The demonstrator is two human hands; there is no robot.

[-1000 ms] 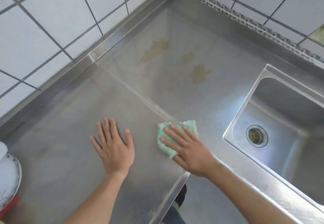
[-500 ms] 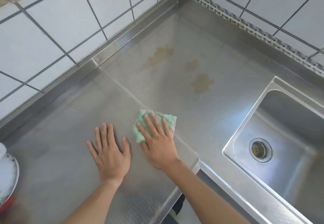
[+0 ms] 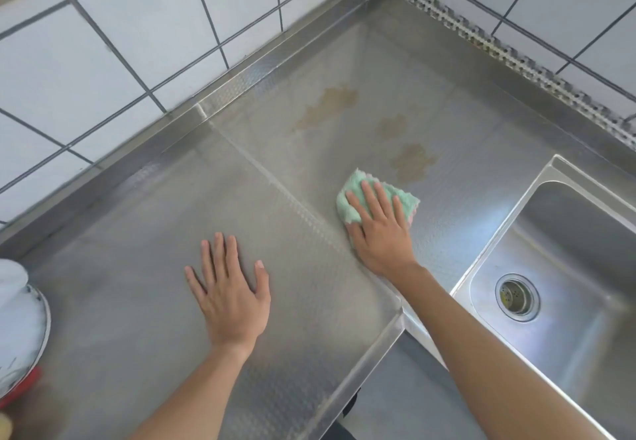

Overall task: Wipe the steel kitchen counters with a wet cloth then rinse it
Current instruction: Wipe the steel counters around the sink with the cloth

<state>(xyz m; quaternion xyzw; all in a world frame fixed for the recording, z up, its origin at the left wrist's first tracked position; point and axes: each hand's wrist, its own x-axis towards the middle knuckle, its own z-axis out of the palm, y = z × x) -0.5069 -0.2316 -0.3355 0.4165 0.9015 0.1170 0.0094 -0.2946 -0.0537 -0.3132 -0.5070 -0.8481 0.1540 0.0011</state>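
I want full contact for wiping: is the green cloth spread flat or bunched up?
Bunched up. The green cloth sits as a thick folded wad under the right hand, whose straight fingers press it to the steel counter.

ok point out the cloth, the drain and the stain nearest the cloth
cloth [image 3: 402, 195]: head view, green edge right of the fingers
drain [image 3: 517, 297]: head view, middle of the strainer
stain [image 3: 413, 160]: head view, middle of the brown patch

Cloth on bench under right hand; left hand flat to its left; sink right; stains just behind cloth.
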